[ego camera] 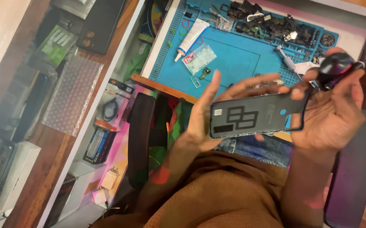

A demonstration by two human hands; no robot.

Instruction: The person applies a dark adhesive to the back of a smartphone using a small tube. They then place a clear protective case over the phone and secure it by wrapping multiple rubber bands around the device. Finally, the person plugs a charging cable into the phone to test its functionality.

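Observation:
My left hand [208, 114] cups the left end of a dark phone back cover [257, 114], inner side up, with black patches on it. My right hand [335, 114] supports the cover's right end and also grips a round black tool [337, 67] between thumb and fingers. The cover is held level above my lap, in front of the blue work mat [238, 55].
On the mat lie a white glue tube [191, 36], a small clear bag [200, 57], a screwdriver [288, 63] and several dark phone parts [271, 23]. Black chair armrests [140, 135] flank me. Boxes and a bubble-wrap sheet [71, 95] sit at left.

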